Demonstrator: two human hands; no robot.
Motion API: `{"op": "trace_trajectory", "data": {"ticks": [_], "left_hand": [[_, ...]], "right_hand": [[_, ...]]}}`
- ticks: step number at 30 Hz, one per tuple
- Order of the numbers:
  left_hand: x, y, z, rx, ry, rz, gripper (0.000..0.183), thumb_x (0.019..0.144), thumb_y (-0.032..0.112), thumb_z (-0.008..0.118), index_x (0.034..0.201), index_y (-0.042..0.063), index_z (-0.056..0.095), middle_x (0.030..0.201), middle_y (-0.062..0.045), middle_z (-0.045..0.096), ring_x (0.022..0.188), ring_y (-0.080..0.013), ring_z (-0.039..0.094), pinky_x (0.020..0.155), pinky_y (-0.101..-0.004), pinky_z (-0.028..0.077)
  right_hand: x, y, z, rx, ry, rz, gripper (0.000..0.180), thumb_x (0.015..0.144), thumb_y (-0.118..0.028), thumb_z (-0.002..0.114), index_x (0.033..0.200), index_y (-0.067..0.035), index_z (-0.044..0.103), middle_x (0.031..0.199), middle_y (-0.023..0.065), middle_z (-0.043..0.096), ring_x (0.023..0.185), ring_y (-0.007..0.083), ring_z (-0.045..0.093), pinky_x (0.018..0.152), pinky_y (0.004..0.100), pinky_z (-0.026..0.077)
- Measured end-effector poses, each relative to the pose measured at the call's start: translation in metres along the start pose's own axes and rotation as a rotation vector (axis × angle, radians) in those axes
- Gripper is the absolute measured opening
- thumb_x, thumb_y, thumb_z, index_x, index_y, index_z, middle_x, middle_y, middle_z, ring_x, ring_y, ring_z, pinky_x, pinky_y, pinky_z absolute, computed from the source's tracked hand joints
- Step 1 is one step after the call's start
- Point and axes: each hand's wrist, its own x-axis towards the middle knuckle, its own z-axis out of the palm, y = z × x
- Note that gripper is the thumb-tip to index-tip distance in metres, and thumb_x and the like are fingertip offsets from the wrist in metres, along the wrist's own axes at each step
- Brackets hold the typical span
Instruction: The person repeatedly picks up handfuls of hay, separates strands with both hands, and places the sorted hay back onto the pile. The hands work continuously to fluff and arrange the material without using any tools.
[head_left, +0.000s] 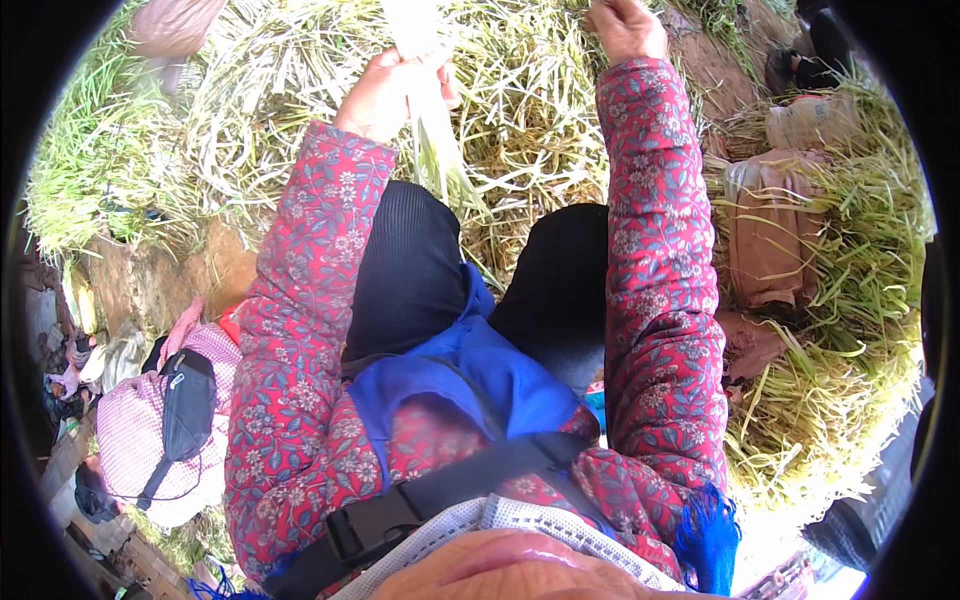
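My left hand (394, 90) is closed around a bundle of pale flat plant leaves (442, 154). Their upper part is washed out by glare, and their lower ends hang down between my knees. Up at the top edge of the view, my right hand (630, 34) has its fingers curled. Its fingertips are partly cut off, so whatever it may hold cannot be made out. A wide heap of cut pale-green leaves (532, 120) spreads beneath and between the two hands.
Greener cuttings (97, 165) lie at far left. On the right, more cuttings (862, 262) surround a brown wrapped package (772, 232). Lower left is a person in a pink checked garment (131, 420) with a black bag (187, 405). A person's dark shoe (780, 71) shows upper right.
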Motion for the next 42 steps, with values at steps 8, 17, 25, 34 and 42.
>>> {"op": "trace_trajectory", "data": {"ticks": [8,17,25,34,42], "left_hand": [[0.002,-0.006,0.020,0.177,0.012,-0.010,0.021,0.086,0.022,0.058,0.091,0.001,0.056,0.075,-0.005,0.059,0.061,-0.0124,0.058,0.055,-0.0253,0.048],[0.000,-0.008,0.024,0.178,-0.147,-0.096,0.020,0.087,0.020,0.056,0.090,-0.001,0.056,0.069,-0.004,0.055,0.059,-0.0119,0.056,0.057,-0.0270,0.049],[0.004,-0.005,0.022,0.131,0.009,-0.020,0.019,0.086,0.011,0.048,0.096,-0.003,0.056,0.079,-0.010,0.060,0.072,-0.0201,0.062,0.069,-0.0324,0.053],[0.021,0.009,-0.002,-0.469,0.092,0.210,0.020,0.085,0.017,0.054,0.098,0.003,0.053,0.085,-0.009,0.057,0.086,-0.0256,0.058,0.082,-0.0394,0.046],[0.002,-0.005,-0.035,-0.666,0.213,0.337,0.020,0.084,0.014,0.055,0.099,0.001,0.050,0.095,-0.012,0.057,0.095,-0.0277,0.056,0.089,-0.0414,0.044]], "right_hand": [[-0.038,-0.060,0.067,-0.744,-0.342,-0.376,0.027,0.076,-0.023,0.059,0.099,-0.009,0.057,0.084,0.0153,0.060,0.074,0.0345,0.059,0.064,0.0417,0.048],[0.009,0.004,0.007,-0.080,0.068,-0.072,0.006,0.079,-0.004,0.055,0.074,-0.004,0.059,0.058,0.0045,0.057,0.051,0.0128,0.054,0.049,0.0249,0.044],[-0.001,0.022,-0.001,-0.248,-0.124,0.228,0.063,0.080,-0.019,0.061,0.130,0.006,0.031,0.117,0.0190,0.052,0.100,0.0237,0.055,0.085,0.0305,0.044],[-0.007,0.036,0.028,-0.233,-0.213,0.047,0.021,0.075,-0.007,0.060,0.095,-0.003,0.063,0.075,0.0042,0.063,0.069,0.0114,0.059,0.065,0.0231,0.047],[-0.019,0.049,0.018,-0.635,-0.473,0.087,0.017,0.078,-0.019,0.066,0.091,-0.009,0.067,0.076,-0.0007,0.062,0.066,0.0053,0.055,0.064,0.0214,0.046]]}}
